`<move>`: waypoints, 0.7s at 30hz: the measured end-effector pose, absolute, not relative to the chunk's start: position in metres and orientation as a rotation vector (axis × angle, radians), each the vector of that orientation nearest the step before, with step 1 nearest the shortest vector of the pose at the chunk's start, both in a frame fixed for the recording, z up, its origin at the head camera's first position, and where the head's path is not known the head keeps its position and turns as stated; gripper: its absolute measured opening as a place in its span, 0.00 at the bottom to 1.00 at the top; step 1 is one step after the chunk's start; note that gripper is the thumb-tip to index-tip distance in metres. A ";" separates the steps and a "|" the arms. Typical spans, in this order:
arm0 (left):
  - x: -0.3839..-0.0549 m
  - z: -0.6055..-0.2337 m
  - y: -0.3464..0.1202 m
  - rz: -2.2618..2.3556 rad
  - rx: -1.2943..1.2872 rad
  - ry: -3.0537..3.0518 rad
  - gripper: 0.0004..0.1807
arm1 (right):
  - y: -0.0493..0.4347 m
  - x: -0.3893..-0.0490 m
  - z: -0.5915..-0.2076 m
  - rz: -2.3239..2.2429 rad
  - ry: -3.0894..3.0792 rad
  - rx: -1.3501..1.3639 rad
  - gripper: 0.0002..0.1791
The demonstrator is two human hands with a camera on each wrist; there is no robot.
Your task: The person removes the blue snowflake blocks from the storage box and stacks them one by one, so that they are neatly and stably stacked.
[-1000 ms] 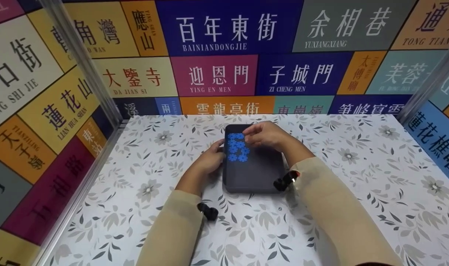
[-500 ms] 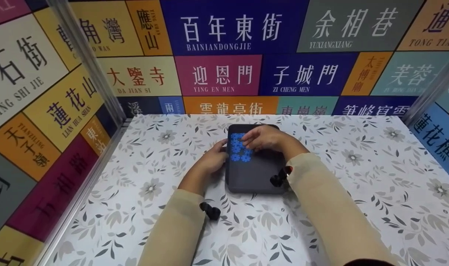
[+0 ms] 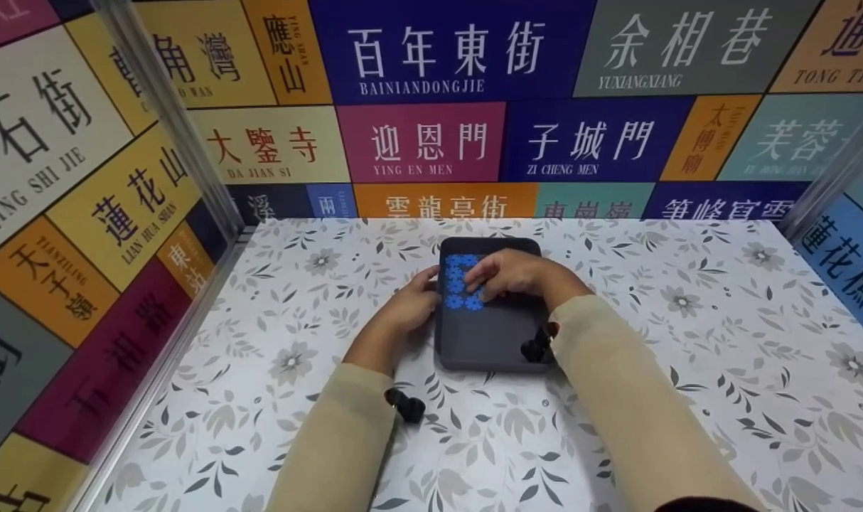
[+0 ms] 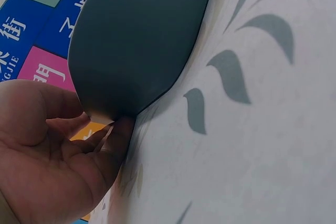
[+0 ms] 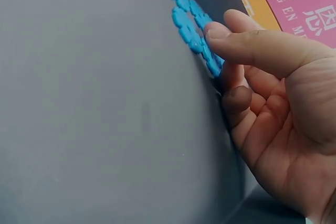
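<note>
A dark grey rounded box (image 3: 492,341) lies on the table with its flat face up. Blue flower-shaped pieces (image 3: 454,284) lie close together in two columns on its upper left part. At the box's left side, my left hand (image 3: 410,306) rests its fingertips on the wall; the left wrist view shows them low by the box's corner (image 4: 131,51). My right hand (image 3: 517,274) is over the flowers, thumb and forefinger at one piece in the right column. In the right wrist view its thumb (image 5: 218,32) overlaps the blue pieces (image 5: 184,24), and the other fingers are bent.
A white cloth (image 3: 289,299) with grey leaves and flowers covers the table. Panels with coloured street-name signs (image 3: 421,142) stand behind and at both sides, joined by clear corner strips (image 3: 190,128). Black wrist cameras (image 3: 406,405) sit at both sleeves.
My right hand has moved down along the flower columns, toward the lower right pieces, uncovering the upper right flower. My left hand stays at the box's side. The head view has shifted slightly.
</note>
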State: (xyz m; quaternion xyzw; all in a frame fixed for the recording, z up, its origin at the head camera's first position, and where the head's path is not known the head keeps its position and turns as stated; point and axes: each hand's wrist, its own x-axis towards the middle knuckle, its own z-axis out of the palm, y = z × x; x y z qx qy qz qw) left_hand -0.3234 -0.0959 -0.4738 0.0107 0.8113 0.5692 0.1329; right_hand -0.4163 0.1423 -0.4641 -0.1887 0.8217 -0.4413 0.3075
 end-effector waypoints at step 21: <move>-0.323 -0.472 -0.093 1.732 0.000 2.273 0.40 | 0.139 -0.411 -0.464 -1.033 2.295 -0.703 0.24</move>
